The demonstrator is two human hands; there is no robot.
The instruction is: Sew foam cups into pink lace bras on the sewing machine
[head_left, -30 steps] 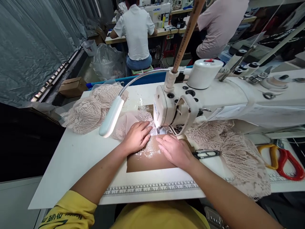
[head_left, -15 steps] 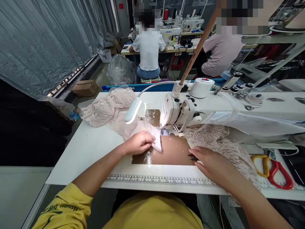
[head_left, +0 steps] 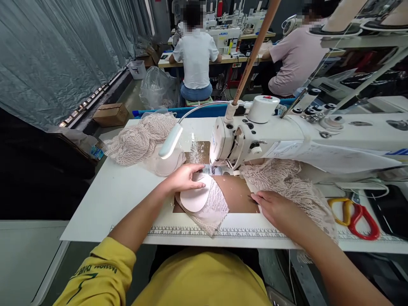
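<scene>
A white oval bra cup pad [head_left: 195,199] lies on a pale lace piece [head_left: 218,208], which reaches down over the ruler strip on the table edge. My left hand [head_left: 185,177] rests on the pad's upper edge, thumb and fingers spread apart. Right of it, my right hand [head_left: 269,203] is closed around small dark thread snips [head_left: 253,198], mostly hidden in the fingers, with just the tips showing. The sewing machine head [head_left: 223,142] stands just beyond, and the brown plate [head_left: 237,193] lies between my hands.
More lace [head_left: 132,142] is heaped at the back left, beside a sheer cup piece [head_left: 167,161]. A lace pile [head_left: 287,182] sits by my right arm. Red-and-yellow-handled scissors [head_left: 363,221] lie at the right. A lamp [head_left: 171,140] overhangs the table; two people sit beyond.
The bunched white piece beside the needle area is now spread out nearer me, its pad facing up. My left hand has gone from pinching to spread fingers. The right hand stays nearly in place.
</scene>
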